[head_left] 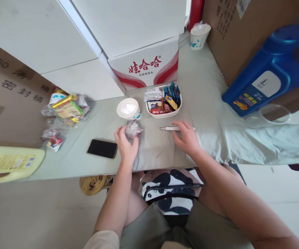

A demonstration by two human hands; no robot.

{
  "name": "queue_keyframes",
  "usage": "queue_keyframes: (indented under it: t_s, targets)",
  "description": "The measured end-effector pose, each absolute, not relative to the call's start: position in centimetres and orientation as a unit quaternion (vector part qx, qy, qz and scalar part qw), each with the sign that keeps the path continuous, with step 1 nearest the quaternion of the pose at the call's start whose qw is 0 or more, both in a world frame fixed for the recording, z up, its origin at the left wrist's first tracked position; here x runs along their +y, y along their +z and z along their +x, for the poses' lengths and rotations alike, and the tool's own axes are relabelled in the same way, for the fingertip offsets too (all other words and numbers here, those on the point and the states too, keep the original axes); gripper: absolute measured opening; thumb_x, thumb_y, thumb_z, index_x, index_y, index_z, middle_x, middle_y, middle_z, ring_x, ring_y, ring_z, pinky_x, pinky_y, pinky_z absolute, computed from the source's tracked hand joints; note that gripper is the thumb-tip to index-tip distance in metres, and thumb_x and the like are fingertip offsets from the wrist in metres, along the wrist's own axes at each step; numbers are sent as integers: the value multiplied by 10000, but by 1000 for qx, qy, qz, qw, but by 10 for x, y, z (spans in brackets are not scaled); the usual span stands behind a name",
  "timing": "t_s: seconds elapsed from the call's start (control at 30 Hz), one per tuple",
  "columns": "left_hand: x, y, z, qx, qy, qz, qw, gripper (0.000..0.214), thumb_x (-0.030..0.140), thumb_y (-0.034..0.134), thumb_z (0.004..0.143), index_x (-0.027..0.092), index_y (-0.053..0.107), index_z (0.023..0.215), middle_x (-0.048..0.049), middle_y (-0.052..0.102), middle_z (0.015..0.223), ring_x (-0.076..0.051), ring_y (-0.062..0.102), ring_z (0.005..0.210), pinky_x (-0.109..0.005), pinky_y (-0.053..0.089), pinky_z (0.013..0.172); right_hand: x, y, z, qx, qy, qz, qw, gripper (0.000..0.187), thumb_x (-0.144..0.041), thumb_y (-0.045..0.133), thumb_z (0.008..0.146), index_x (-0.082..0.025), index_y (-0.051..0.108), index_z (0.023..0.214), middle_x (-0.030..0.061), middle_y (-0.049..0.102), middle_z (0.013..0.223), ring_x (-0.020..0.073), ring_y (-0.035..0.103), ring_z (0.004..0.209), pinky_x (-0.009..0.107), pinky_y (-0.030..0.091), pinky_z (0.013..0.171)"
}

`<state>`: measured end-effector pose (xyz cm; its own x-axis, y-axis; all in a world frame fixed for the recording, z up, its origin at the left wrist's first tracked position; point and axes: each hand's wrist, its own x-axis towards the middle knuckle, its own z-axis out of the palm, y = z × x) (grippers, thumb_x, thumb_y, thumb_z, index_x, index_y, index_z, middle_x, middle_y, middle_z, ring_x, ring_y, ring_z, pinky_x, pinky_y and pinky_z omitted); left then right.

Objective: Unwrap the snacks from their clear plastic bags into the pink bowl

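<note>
A crumpled ball of clear plastic wrapping [133,129] lies at the fingers of my left hand [127,145], pinched between thumb and forefinger. Just behind it stands a white paper cup [128,109] with a blue pattern. My right hand [187,138] hovers low over a slim white pen-like tool [168,128] with a metal tip. The tool lies on the cloth under the spread thumb and fingers, its far end emerging beyond the hand. Between and behind both hands sits a white tub [165,115] of packaged snacks.
A black phone [102,148] lies left of my left hand. Wrapped snacks [68,109] and a yellow-green bottle [14,160] are farther left. At right are a blue bottle [265,74] and a clear plastic cup [275,114]. Another paper cup [199,37] stands far back. Boxes [144,65] border the table.
</note>
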<state>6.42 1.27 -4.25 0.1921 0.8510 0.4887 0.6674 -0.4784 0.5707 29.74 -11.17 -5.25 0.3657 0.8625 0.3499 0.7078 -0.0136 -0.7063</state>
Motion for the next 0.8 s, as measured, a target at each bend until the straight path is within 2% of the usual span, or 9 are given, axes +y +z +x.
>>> queue_keyframes:
  t_s: [0.1,0.2,0.37,0.47,0.57,0.67,0.8]
  targets:
    - [9,-38,58,486,402,772,73,405,202,612,786,198,569,1188,-135,563,1264,-290,572,1268,-503,422,1164,-112,-52,302,-544,69,-709,443,330,-213,512,896,-177,651,1193,151,691,1162,285,661,1076,428,531,942]
    - [-1,-32,58,469,412,778,75,350,194,600,806,192,573,1155,-138,597,1194,-297,606,1205,-508,470,1107,-105,-46,305,-563,46,-713,416,347,-209,487,914,-168,643,1221,160,688,1208,293,637,1127,438,507,982]
    - [-23,-22,77,427,360,817,143,320,179,585,827,206,581,1145,-128,641,1171,-286,624,1201,-484,484,1097,-73,-27,317,-614,24,-739,275,479,-146,468,915,-137,581,1380,176,597,1437,320,503,1321,451,420,1045]
    - [-28,-11,103,426,277,840,193,387,217,601,843,200,563,1228,-133,641,1239,-271,625,1226,-462,485,1103,-56,-18,325,-638,27,-749,178,494,-155,393,973,-186,543,1442,173,596,1445,326,516,1257,464,405,986]
    - [-27,3,136,454,168,847,222,541,264,621,863,175,501,1383,-185,565,1399,-304,558,1349,-474,437,1160,-54,-11,332,-652,21,-749,119,450,-206,319,1028,-214,566,1404,167,627,1394,313,532,1192,450,395,946]
    - [-22,15,168,491,96,845,189,668,285,625,872,158,428,1497,-238,423,1544,-366,444,1464,-497,399,1189,-66,-8,345,-653,16,-751,99,386,-226,348,1034,-221,608,1318,154,668,1313,288,546,1158,396,414,878]
    - [-14,17,206,436,10,882,182,663,291,602,882,199,446,1520,-214,316,1635,-371,469,1451,-465,409,1179,-90,-6,379,-628,17,-774,82,339,-226,385,1031,-235,619,1276,129,684,1250,271,556,1138,339,429,783]
